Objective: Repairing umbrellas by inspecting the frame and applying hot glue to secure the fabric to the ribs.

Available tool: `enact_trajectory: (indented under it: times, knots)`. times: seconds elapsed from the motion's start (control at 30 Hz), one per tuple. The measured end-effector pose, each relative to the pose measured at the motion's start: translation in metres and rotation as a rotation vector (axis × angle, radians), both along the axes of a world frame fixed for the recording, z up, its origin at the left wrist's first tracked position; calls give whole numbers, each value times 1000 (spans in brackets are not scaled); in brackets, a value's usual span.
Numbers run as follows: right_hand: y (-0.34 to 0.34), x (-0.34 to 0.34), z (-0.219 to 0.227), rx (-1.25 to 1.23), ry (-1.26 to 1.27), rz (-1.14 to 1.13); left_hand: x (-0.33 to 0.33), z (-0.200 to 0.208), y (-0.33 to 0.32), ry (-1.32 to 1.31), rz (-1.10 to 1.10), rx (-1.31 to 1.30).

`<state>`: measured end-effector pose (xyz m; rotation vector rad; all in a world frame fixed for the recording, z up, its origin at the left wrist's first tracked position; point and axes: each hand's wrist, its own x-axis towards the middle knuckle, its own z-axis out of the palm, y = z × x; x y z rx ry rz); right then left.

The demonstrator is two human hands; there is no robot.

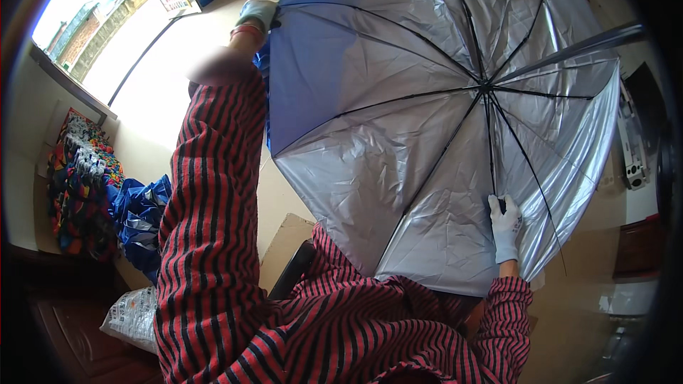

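Note:
An open umbrella (420, 163) spreads in front of me with its silvery underside and dark ribs facing me. Its ribs meet at a black hub (485, 88). From there a thick dark shaft (576, 51) runs to the upper right. My left hand (257, 12), in a pale glove, reaches to the far left corner of the canopy, its fingers closed at the edge by a rib's end. Nearer to me, my right hand (506, 224), also gloved, closes around a dark rib inside the canopy; a small black part shows between its fingers.
Bundles of blue folded fabric (139, 220) and a multicoloured pile (82, 185) lie at the left. A pale printed sack (131, 318) rests below them. A cardboard piece (286, 242) is on the floor, with an open doorway (96, 21) at the upper left.

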<state>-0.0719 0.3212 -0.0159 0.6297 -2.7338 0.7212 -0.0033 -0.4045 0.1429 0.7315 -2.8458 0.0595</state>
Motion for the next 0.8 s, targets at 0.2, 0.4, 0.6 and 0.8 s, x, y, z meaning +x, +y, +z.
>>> enact_trajectory:
  times: [0.2, 0.4, 0.6, 0.8]
  knots:
    - [10, 5, -2, -32, -22, -48, 0, -15, 149, 654, 351, -25]
    - [20, 11, -5, 3, 123, -38, 34, -129, 335, 289, -346, 290]
    - [14, 9, -10, -29, 69, -44, 53, -161, 452, -218, -288, 456]
    - [-12, 12, 5, 101, 268, -42, 42, -183, 476, -253, -366, 389]
